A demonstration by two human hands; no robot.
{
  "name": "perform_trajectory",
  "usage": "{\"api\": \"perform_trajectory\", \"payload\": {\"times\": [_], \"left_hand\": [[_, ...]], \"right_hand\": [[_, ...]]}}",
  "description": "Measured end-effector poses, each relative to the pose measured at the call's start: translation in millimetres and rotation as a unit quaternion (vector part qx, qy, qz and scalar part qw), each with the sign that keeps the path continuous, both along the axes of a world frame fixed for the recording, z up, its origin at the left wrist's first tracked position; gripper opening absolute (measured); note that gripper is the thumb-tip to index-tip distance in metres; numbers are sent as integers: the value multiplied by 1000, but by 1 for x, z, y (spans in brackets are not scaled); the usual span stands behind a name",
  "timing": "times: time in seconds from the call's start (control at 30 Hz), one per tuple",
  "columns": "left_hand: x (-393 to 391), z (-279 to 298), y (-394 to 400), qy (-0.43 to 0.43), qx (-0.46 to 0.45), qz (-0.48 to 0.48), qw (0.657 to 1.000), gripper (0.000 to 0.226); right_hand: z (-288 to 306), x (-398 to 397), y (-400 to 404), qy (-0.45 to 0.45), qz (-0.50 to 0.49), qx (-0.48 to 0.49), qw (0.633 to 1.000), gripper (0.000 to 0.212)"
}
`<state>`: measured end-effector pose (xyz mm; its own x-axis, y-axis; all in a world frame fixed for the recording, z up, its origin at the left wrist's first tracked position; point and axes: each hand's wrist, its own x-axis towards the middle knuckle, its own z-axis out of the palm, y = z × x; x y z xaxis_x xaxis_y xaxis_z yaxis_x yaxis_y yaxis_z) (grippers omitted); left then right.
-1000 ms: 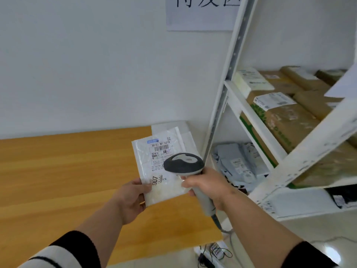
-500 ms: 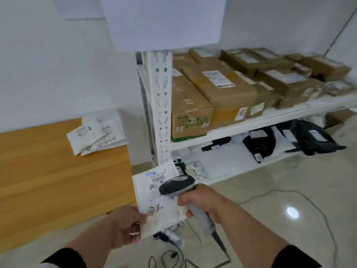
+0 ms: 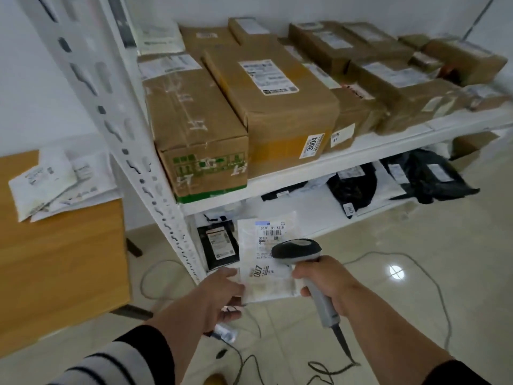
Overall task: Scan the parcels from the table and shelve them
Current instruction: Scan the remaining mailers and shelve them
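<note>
Left hand (image 3: 219, 294) pinches a white parcel (image 3: 265, 259) before the low shelf (image 3: 319, 215), right hand (image 3: 323, 279) grips the scanner (image 3: 298, 250) over it; not shelved yet, more parcels (image 3: 52, 184) wait on the table (image 3: 63, 259) at left.

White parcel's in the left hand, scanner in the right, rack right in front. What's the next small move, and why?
Probably reach the left hand forward and lay the flat white plastic mailer on the white metal rack's lower shelf. It is held just in front of that shelf, soft bags already lie there, and brown cardboard boxes fill the upper shelf. The right hand grips the grey handheld scanner.
</note>
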<state>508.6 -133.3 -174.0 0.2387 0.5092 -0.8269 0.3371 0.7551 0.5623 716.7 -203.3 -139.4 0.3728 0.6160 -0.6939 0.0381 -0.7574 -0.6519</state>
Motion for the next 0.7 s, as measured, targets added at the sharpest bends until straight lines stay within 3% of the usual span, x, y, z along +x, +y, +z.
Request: {"api": "perform_trajectory", "payload": {"times": [0.1, 0.3, 0.5, 0.6, 0.7], "left_hand": [[32, -16, 20, 13, 32, 8, 999, 43], [82, -60, 51, 43, 35, -34, 998, 14], [137, -133, 83, 86, 84, -68, 990, 31], [160, -176, 100, 144, 133, -152, 969, 35], [182, -214, 123, 144, 93, -76, 982, 41]], "right_hand": [[-25, 26, 24, -6, -7, -3, 1000, 21], [-87, 73, 69, 8, -8, -21, 1000, 18], [-157, 125, 127, -10, 57, -40, 998, 11], [-193, 143, 152, -18, 81, -37, 996, 14], [-230, 155, 177, -26, 98, -23, 995, 15]]}}
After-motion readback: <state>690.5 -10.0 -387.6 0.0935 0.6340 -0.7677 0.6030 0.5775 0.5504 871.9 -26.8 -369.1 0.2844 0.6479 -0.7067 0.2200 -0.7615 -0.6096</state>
